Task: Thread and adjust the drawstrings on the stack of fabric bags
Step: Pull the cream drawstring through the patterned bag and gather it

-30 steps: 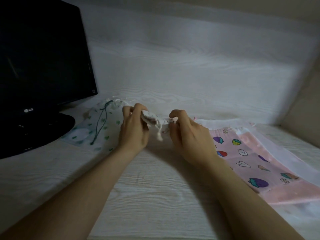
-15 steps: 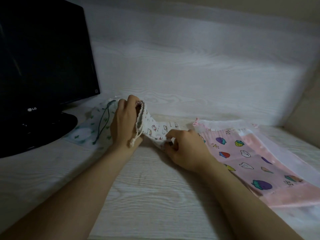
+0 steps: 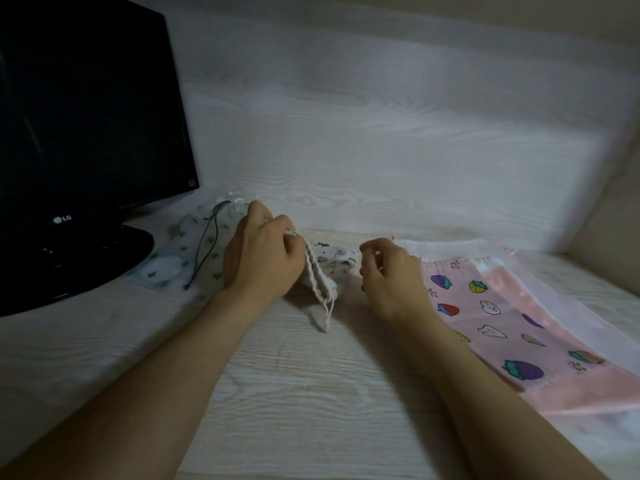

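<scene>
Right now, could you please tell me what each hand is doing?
Left hand: grips the gathered mouth of the small white bag.
Right hand: fingers curled beside it; a hold cannot be told.

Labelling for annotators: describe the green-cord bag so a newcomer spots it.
Start at the black monitor on the left. The bag lies flat beside its stand, partly behind the left hand. Only it is pale with green specks and a dark green drawstring.
</scene>
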Available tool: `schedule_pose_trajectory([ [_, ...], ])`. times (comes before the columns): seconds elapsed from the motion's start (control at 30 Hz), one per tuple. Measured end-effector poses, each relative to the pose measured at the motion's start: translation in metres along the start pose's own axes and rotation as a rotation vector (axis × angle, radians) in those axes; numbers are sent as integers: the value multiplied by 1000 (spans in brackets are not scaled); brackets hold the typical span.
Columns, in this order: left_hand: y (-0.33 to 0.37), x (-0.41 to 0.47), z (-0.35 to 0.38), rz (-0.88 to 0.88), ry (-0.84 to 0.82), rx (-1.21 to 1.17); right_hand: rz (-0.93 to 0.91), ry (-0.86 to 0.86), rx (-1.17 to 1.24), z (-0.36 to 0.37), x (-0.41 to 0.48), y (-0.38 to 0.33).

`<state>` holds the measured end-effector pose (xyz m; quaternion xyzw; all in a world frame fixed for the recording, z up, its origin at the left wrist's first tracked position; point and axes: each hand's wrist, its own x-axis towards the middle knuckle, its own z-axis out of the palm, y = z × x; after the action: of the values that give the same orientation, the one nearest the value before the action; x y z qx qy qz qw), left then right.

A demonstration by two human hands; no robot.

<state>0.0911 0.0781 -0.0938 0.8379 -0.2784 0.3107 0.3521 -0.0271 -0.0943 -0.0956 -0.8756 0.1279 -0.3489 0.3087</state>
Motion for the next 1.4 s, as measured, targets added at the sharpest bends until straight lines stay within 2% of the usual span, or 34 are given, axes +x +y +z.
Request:
schedule_pose_trajectory([
  [0.07, 0, -2, 2, -17, -74, 13, -56, -34, 32, -4, -4, -6],
  [0.17, 4, -6, 3, -49, -151, 97, -169, -235, 20, -7, -13, -17],
  [0.33, 8, -9, -1, -98, -158, 69, -337, -368, -257, 2, -7, -13],
  [0.43, 5, -7, 1, -112, -218, -22, -325, -274, -278, 3, -1, 0],
  [0.53, 2, -7, 5, -64, -283, -147, -225, -177, -280, 4, 3, 12],
  [0.7, -8, -6, 13, 11, -397, -122, -56, 22, -243, 1, 6, 18],
  [0.8, -8, -5, 11, -48, -346, -109, -31, 42, -223, -2, 5, 15],
  [0.93, -12, 1, 10, -160, -109, -131, -114, 53, 26, 0, 3, 6],
  [1.03, -14, 4, 7, -224, -10, -171, -88, -11, 135, 0, 2, 0],
  [1.23, -13, 8, 6, -411, 76, -538, -8, -40, 274, -2, 0, -3],
  [1.4, -13, 12, 4, -606, 163, -777, 126, 31, 455, -6, 2, -5],
])
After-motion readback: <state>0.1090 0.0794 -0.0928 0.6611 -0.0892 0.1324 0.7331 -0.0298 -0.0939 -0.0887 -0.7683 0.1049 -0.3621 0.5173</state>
